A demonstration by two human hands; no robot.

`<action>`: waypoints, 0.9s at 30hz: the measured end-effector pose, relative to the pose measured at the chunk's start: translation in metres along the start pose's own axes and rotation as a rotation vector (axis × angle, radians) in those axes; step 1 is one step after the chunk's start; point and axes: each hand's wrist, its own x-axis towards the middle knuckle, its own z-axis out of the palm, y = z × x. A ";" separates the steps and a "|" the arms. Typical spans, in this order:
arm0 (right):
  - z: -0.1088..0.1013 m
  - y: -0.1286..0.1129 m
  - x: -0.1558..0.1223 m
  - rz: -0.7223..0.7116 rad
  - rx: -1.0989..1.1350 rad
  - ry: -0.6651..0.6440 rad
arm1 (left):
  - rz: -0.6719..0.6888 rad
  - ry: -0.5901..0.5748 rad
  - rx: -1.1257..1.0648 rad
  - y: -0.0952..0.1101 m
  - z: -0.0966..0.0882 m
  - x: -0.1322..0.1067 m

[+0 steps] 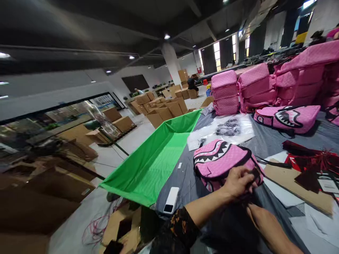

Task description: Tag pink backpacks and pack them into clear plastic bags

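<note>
Head view: creased green trough [164,158], white device [172,197] near your checked pink bag [222,160]; left fingers [247,178] curl there, right hand [258,213] below, grips unclear.

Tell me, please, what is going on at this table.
A person's left hand is on a pink bag with a toothed-mouth design, on the dark-covered table. The right hand is close by, its fingers mostly hidden. A white device lies near the green trough; more pink bags are stacked farther back.
</note>
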 end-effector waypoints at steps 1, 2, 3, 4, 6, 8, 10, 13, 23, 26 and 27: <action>-0.008 -0.008 0.013 -0.031 0.066 -0.024 | 0.051 0.057 -0.054 0.011 0.002 0.004; -0.017 -0.015 0.027 -0.051 0.132 -0.049 | 0.098 0.104 -0.099 0.024 0.003 0.006; -0.028 -0.024 0.041 -0.063 0.197 -0.072 | 0.139 0.141 -0.135 0.038 0.003 0.008; -0.041 -0.032 0.056 -0.059 0.255 -0.079 | 0.177 0.164 -0.166 0.055 0.001 0.007; -0.071 -0.050 0.084 -0.041 0.390 -0.142 | 0.237 0.186 -0.183 0.090 -0.007 0.001; -0.100 -0.068 0.104 0.002 0.528 -0.280 | 0.258 0.181 -0.154 0.122 -0.017 -0.009; -0.117 -0.086 0.117 0.031 0.617 -0.466 | 0.236 0.168 -0.116 0.142 -0.026 -0.020; -0.118 -0.113 0.132 -0.008 0.517 -0.538 | 0.225 0.202 -0.132 0.149 -0.035 -0.027; -0.168 -0.085 0.152 -0.147 0.385 -0.576 | 0.179 -0.031 0.014 0.145 -0.055 -0.046; -0.190 -0.066 0.163 -0.300 0.304 0.003 | 0.228 0.001 0.018 0.147 -0.060 -0.056; -0.190 -0.064 0.168 -0.357 0.293 0.049 | 0.237 -0.001 0.007 0.146 -0.060 -0.059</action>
